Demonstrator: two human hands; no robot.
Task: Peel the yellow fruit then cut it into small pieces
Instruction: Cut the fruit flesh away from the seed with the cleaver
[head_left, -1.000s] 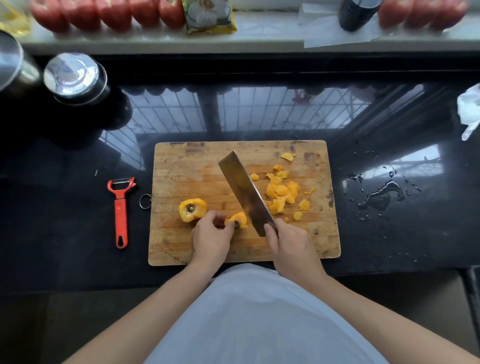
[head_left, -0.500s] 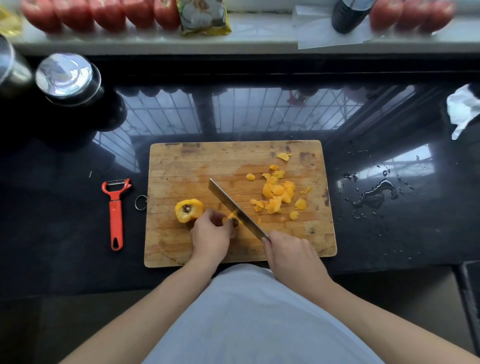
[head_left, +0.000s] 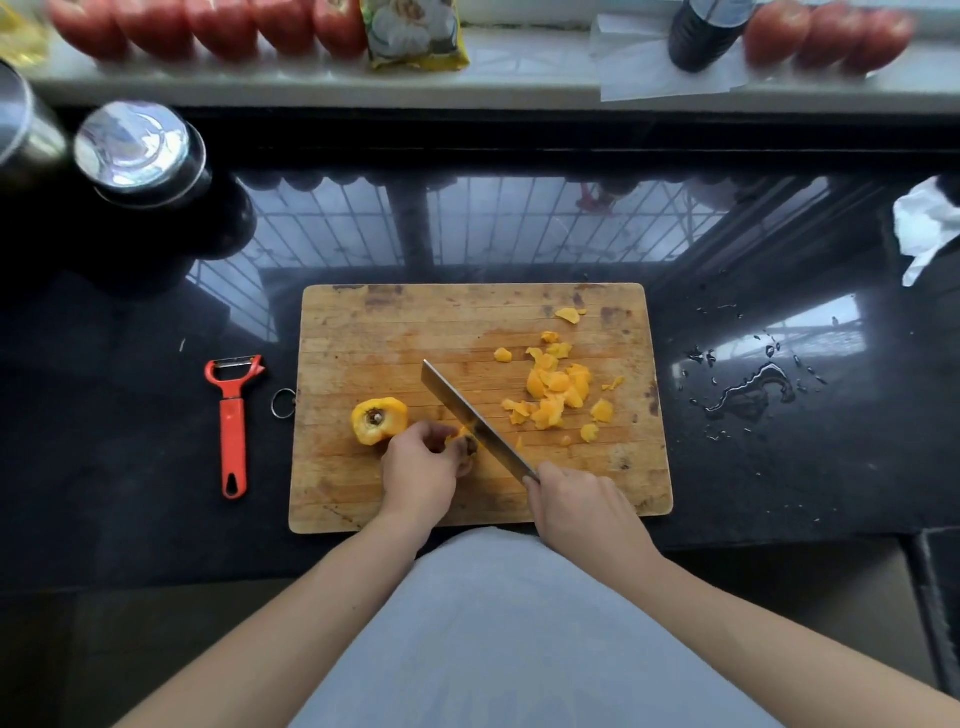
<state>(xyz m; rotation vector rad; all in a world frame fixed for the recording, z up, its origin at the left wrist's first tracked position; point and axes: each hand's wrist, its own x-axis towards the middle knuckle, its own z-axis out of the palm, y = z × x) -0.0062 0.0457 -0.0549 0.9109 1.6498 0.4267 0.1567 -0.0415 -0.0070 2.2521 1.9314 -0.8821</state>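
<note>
A wooden cutting board (head_left: 363, 332) lies on the black counter. My left hand (head_left: 421, 467) pinches a small yellow fruit piece (head_left: 462, 441) near the board's front middle. My right hand (head_left: 582, 504) grips the handle of a cleaver (head_left: 470, 415), whose blade rests edge-down against that piece. A larger yellow fruit chunk (head_left: 378, 420) with a dark core sits just left of my left hand. Several cut yellow pieces (head_left: 556, 387) are piled on the board's right half.
A red peeler (head_left: 232, 421) lies on the counter left of the board. Metal-lidded pots (head_left: 137, 150) stand at the back left. Water drops (head_left: 748, 389) and a white tissue (head_left: 924, 228) are to the right. Red tomatoes (head_left: 208, 26) and a packet (head_left: 413, 31) line the sill.
The cleaver, raised with its flat side showing a second ago, has come down onto the fruit piece held by my left hand. Both hands stay in place.
</note>
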